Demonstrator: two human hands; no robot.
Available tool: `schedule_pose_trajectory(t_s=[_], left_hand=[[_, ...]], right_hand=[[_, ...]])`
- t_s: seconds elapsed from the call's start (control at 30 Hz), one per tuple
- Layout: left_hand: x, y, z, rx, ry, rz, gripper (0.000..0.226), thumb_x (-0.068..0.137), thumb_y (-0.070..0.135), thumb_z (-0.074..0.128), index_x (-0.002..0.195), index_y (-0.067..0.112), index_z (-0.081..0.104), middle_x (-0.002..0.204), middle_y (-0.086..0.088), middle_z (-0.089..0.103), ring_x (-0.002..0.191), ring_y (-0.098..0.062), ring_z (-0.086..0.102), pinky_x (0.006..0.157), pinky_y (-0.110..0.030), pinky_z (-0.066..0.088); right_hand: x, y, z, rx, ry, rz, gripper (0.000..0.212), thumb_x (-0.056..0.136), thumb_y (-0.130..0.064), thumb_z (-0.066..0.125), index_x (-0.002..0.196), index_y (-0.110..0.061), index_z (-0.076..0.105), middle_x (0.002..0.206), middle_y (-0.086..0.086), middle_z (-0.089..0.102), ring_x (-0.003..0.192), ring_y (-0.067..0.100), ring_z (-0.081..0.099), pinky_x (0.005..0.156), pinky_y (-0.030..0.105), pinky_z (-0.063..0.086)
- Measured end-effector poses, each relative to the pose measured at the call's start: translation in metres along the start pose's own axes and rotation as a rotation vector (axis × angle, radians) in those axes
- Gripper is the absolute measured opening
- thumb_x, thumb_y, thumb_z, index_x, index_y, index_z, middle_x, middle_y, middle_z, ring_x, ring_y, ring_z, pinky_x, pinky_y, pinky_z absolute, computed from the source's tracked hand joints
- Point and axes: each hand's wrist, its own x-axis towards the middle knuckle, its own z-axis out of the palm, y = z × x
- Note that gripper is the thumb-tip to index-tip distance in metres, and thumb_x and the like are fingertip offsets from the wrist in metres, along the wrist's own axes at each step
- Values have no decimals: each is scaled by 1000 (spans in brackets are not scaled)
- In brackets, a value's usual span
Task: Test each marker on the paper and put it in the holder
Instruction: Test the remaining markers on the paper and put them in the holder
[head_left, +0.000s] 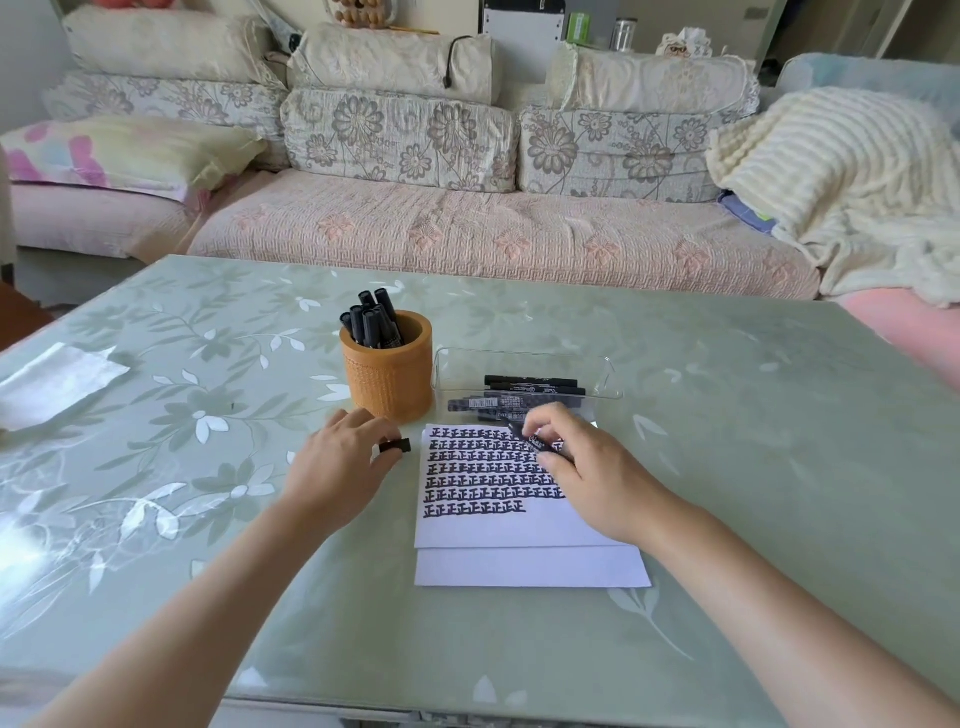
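Right hand (571, 457) is gripping an uncapped marker (535, 441) over the paper (519, 530) for testing, while left hand (343, 457), beside the paper, is pinching its cap (396, 445) for recapping.

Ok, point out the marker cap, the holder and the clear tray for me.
Marker cap (396, 446): head view, middle of the black cap.
Holder (387, 382): head view, front wall of the orange cup.
Clear tray (524, 354): head view, far rim.
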Motion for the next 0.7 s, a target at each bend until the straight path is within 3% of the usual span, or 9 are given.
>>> schedule_pose_trajectory(t_s=[0.1, 0.2, 0.27, 0.37, 0.43, 0.53, 0.7], left_hand=[[-3, 2, -2, -14, 49, 12, 21, 92, 38, 61, 108, 25, 65, 104, 6, 61, 99, -22, 55, 80, -38, 47], [-9, 18, -8, -87, 108, 123, 22, 92, 36, 58, 107, 22, 65, 100, 6, 60, 95, -19, 56, 83, -38, 48], [-17, 36, -12, -147, 104, 246, 24, 92, 38, 54, 104, 22, 66, 97, 8, 59, 91, -16, 55, 80, -35, 49], [-35, 64, -13, -235, 55, 409, 18, 92, 32, 57, 103, 22, 67, 94, 8, 59, 87, -15, 56, 75, -33, 48], [-46, 78, -9, -261, 6, 486, 19, 93, 32, 58, 105, 22, 68, 96, 6, 59, 87, -16, 55, 75, -33, 48], [-57, 86, -1, -223, -34, 533, 24, 93, 37, 57, 111, 26, 67, 101, 8, 57, 89, -15, 54, 75, -32, 48], [-61, 85, 6, -164, -62, 518, 29, 91, 42, 56, 116, 29, 65, 104, 8, 54, 90, -16, 53, 76, -33, 49]], right_hand=[[-2, 4, 1, 55, 48, -13, 33, 97, -4, 48, 99, -32, 64, 93, -14, 51, 73, 1, 52, 71, 17, 37], [-5, 8, 1, 204, 63, 54, 58, 93, 10, 35, 113, -35, 66, 91, -9, 52, 70, 5, 53, 74, 21, 43], [-9, 9, -1, 251, 70, 72, 69, 86, 16, 36, 115, -41, 63, 90, -8, 52, 70, 5, 52, 72, 22, 44], [-18, 9, -2, 292, 85, 53, 39, 88, 0, 63, 105, -35, 63, 81, -16, 54, 67, 5, 50, 67, 17, 42], [-23, 8, 0, 407, 106, 97, 15, 91, -9, 66, 95, -24, 63, 75, -12, 58, 65, 9, 54, 63, 20, 44], [-27, 8, 7, 580, 131, 191, 13, 96, -4, 56, 96, -16, 60, 70, 0, 60, 56, 21, 55, 51, 28, 40], [-27, 14, 20, 601, 188, 302, 12, 88, 2, 62, 89, -8, 56, 64, 11, 63, 48, 25, 56, 50, 32, 40]])
